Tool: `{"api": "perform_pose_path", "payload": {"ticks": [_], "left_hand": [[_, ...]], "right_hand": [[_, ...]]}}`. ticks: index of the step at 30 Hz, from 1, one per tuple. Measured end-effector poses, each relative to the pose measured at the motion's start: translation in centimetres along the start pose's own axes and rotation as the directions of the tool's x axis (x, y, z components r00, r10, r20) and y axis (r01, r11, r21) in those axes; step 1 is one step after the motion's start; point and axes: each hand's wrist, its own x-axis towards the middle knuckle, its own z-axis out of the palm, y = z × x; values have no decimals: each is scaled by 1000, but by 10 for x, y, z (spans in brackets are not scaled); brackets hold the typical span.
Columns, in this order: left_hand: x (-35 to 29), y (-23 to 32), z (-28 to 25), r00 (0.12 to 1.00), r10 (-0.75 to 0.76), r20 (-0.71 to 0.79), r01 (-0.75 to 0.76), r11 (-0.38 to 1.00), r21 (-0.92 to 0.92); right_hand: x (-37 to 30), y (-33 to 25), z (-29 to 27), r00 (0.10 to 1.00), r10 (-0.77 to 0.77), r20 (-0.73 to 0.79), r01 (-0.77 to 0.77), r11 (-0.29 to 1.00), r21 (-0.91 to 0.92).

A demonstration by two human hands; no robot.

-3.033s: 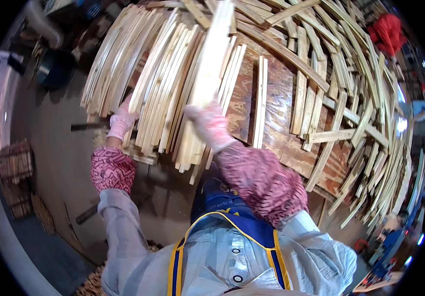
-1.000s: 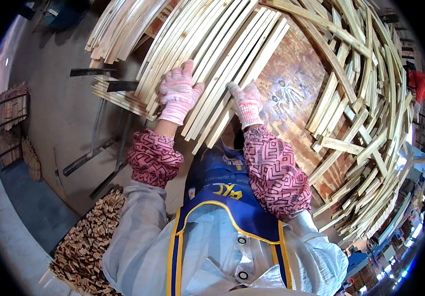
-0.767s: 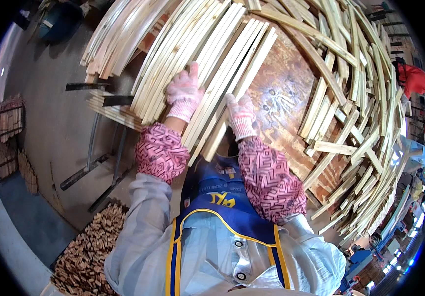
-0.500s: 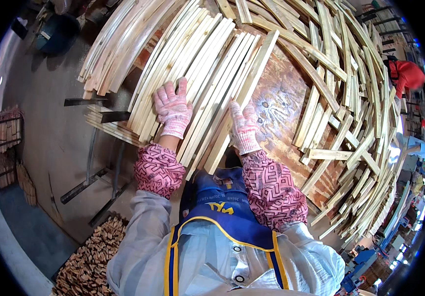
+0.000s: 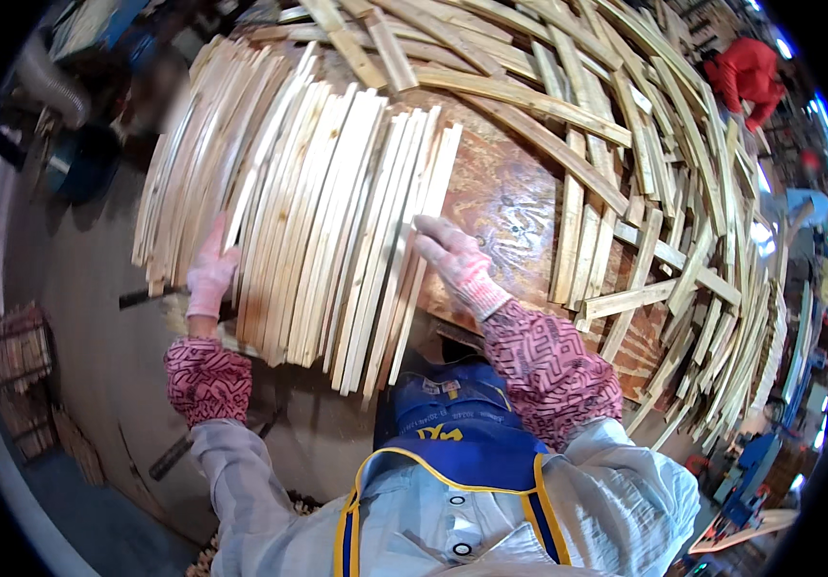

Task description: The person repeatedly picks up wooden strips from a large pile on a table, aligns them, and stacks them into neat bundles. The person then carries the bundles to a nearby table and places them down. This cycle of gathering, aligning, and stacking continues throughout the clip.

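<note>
I see my left hand (image 5: 210, 274) in a pink work glove lying flat, fingers spread and grasping nothing, on the left side of a bundle of pale wooden slats (image 5: 337, 221). My right hand (image 5: 454, 258), gloved the same way, rests with fingers stretched against the bundle's right flank, touching the outermost slat; it too is released, not clenched round anything. The slats lie side by side, long edges touching, across the near left part of the worktop (image 5: 510, 202), and their near ends overhang its near edge above my blue apron (image 5: 452, 442). The worktop's bare brown board shows just right of my right hand. More loose slats (image 5: 664, 192) are strewn over the far edge and the right side of the worktop, crossing one another at odd angles. Both my forearms wear patterned red sleeve covers (image 5: 549, 370). Beyond the far right corner a person in red (image 5: 746, 77) bends over. The grey floor (image 5: 77, 288) lies left of the worktop.
</note>
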Motion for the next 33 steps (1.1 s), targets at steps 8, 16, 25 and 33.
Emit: {"api": "perform_pose_path", "payload": {"ticks": [8,16,25,33], "left_hand": [[30,-31,26,983,-41,181,126,861,-492],[20,-7,22,973,-32,230,190,676,-712],[28,-14,8,901,-98,422,363,701,-614],[54,-5,41,981,-153,121,162,984,-72]], "right_hand": [[4,99,-124,939,44,-341,-102,983,-155],[146,74,-264,910,-250,-331,-242,329,-913],[106,39,-289,974,181,-137,-188,302,-934],[19,123,-254,961,241,-133,-275,862,-427]]}}
